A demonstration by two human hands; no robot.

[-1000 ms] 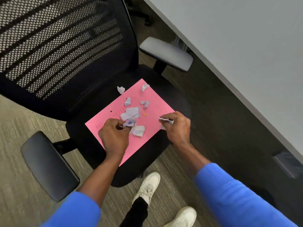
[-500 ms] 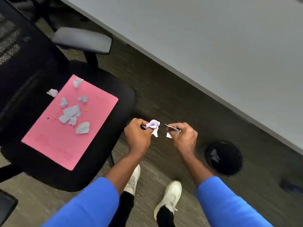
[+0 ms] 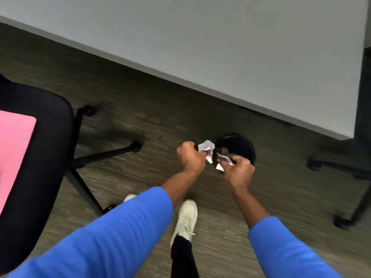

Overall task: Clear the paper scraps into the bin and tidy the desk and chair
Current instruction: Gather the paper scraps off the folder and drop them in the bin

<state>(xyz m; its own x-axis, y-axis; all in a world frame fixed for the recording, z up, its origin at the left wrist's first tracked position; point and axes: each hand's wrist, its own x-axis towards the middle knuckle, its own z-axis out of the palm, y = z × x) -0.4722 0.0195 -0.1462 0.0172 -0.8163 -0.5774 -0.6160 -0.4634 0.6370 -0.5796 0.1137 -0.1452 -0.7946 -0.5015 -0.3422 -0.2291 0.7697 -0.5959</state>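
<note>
1. The floor (image 3: 160, 121) is dark, streaked carpet that fills the middle of the view; a pale grey desk (image 3: 220, 47) spans the top, its front edge running diagonally down to a corner at the right.
2. A round black bin (image 3: 244, 146) stands on the carpet near that desk corner.
3. The left hand (image 3: 190, 157) is closed in a fist around crumpled paper scraps (image 3: 206, 146), which stick out just beside the bin's near rim.
4. The right hand (image 3: 239, 171) pinches flatter white scraps (image 3: 222, 159) between curled fingers, over the bin's near edge.
5. A black chair (image 3: 46, 157) sits at the left edge; a pink sheet (image 3: 14, 153) lies on its seat, reaching toward the seat's right edge.
6. Another wheeled base (image 3: 345, 177) stands at the right edge of the floor.
</note>
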